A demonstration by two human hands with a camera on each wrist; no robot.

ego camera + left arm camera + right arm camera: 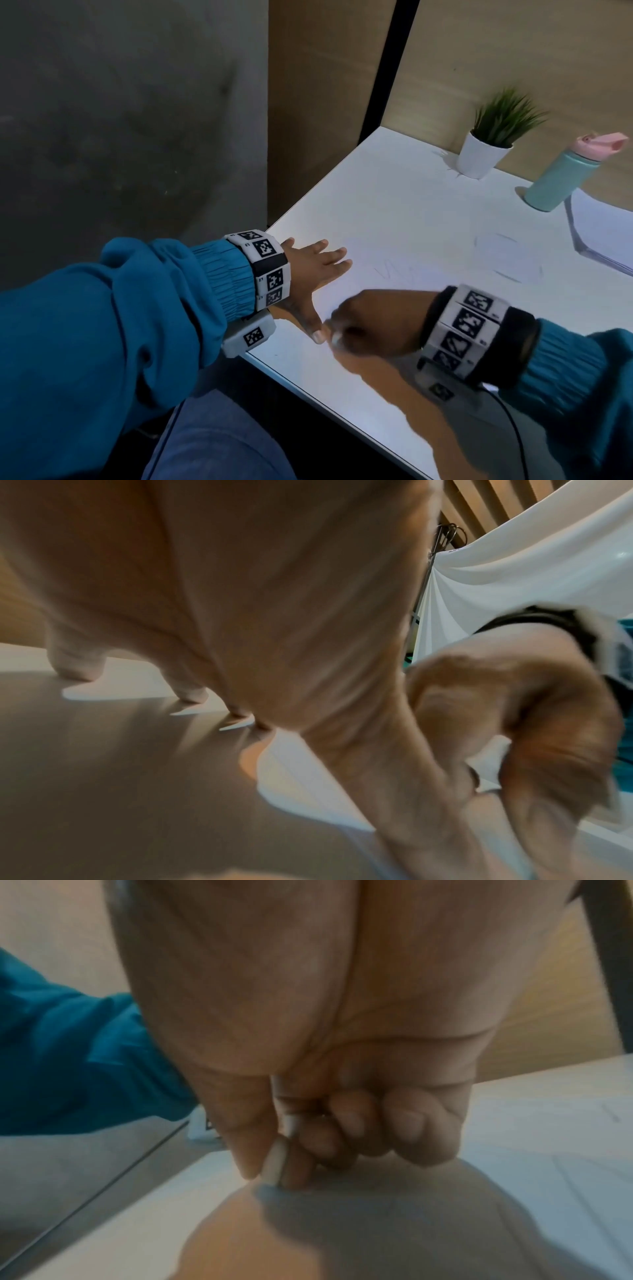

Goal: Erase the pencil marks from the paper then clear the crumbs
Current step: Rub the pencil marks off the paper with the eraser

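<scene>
A white sheet of paper (411, 212) lies on the desk, with a faint pencil zigzag (394, 272) and a faint pencil oval (507, 257) on it. My left hand (318, 284) presses flat on the sheet's left part with its fingers spread; the left wrist view shows its fingertips (192, 696) touching the surface. My right hand (346, 325) is curled and pinches a small white eraser (335, 339) between thumb and fingers. The eraser (276, 1161) meets the paper right beside my left thumb. The right hand is blurred. I see no crumbs.
At the back stand a potted green plant (486, 150) and a teal bottle with a pink lid (561, 174). More white sheets (603, 233) lie at the right edge. The desk's front edge (308, 387) runs diagonally under my wrists. Wooden panels wall the back.
</scene>
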